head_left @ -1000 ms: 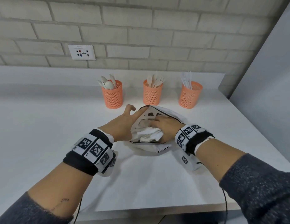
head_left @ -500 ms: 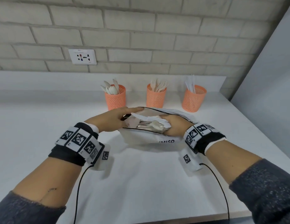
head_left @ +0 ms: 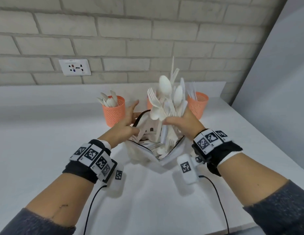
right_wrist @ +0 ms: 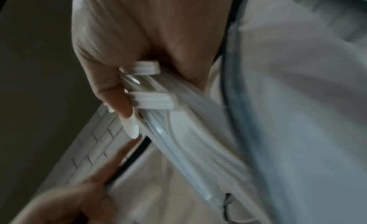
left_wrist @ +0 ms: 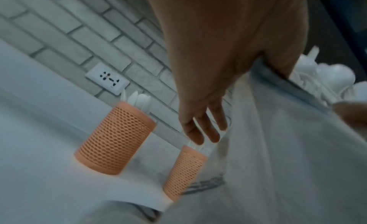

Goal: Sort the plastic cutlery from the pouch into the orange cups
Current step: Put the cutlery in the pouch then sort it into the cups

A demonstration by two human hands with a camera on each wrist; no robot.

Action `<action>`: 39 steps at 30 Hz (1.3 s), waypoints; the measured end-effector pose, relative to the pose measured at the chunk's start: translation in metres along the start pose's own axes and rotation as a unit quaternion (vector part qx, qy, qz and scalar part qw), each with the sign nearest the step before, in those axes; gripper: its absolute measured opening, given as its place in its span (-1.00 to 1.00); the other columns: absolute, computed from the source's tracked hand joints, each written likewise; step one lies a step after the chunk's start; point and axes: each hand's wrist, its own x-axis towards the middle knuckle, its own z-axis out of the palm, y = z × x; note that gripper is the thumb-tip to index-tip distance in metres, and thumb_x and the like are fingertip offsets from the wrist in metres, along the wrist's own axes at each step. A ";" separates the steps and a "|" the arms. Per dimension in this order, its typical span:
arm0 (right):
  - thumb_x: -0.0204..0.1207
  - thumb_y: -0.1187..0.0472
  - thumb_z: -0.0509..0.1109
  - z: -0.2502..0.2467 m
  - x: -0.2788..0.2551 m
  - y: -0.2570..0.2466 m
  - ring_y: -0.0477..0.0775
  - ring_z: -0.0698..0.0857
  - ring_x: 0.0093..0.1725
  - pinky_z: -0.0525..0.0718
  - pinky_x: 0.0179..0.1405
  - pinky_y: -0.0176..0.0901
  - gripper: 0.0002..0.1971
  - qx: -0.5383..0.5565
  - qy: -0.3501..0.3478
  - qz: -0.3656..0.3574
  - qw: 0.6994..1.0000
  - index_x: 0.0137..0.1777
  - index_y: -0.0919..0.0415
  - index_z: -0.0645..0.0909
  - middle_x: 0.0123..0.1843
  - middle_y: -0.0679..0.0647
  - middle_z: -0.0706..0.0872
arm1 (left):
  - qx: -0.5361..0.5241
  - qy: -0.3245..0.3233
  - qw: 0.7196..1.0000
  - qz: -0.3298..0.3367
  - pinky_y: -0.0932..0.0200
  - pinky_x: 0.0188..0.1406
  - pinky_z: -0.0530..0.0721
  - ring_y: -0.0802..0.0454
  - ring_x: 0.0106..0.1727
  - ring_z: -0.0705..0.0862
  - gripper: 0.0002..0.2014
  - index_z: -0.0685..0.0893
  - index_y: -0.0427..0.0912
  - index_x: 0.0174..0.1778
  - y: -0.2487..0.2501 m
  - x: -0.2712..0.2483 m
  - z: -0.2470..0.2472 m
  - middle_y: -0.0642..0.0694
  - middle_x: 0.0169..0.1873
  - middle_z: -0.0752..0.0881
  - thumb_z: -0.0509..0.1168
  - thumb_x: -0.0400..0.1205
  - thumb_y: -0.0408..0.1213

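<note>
A big cutlery bundle point(head_left: 166, 106) is gripped by the right hand point(head_left: 183, 122); the pouch point(head_left: 171, 155) rim is pinched by the left hand point(head_left: 125, 126).

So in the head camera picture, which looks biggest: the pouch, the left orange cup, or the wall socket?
1. Pouch, biggest.
2. Left orange cup.
3. Wall socket, smallest, though it is farther away, so its true size against the cup is unsure.

Pale brick wall point(head_left: 148, 34), white counter point(head_left: 37, 150)
</note>
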 end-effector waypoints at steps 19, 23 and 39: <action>0.43 0.51 0.24 -0.072 0.052 -0.014 0.10 0.79 -0.31 0.77 -0.19 -0.08 -0.81 0.237 -0.004 0.178 0.955 -0.06 0.33 0.64 -0.34 0.14 0.80 | 0.497 -0.253 0.805 -0.201 -0.12 0.37 0.37 -0.06 0.32 0.36 -0.10 0.37 -0.14 0.45 0.006 0.030 0.079 -0.04 0.38 0.30 -0.07 0.43 0.52; 0.42 0.50 0.25 -0.087 0.061 -0.008 0.16 0.77 -0.19 0.74 0.01 0.02 -0.80 0.228 -0.043 0.190 0.954 -0.04 0.36 0.65 -0.23 0.19 0.77 | 0.297 -0.138 0.924 -0.197 0.02 0.50 0.24 -0.04 0.51 0.35 -0.25 0.32 -0.09 0.53 0.050 0.035 0.072 -0.06 0.51 0.34 -0.15 0.57 0.35; 0.38 0.51 0.30 -0.075 0.074 -0.006 0.12 0.70 -0.11 0.68 -0.17 -0.12 -0.80 0.166 -0.105 0.100 0.975 -0.03 0.38 0.66 -0.20 0.20 0.68 | -0.037 0.118 0.992 0.028 0.21 0.35 0.56 0.26 0.30 0.61 -0.42 0.46 -0.03 0.36 0.077 0.088 0.108 0.09 0.24 0.67 0.50 0.43 -0.17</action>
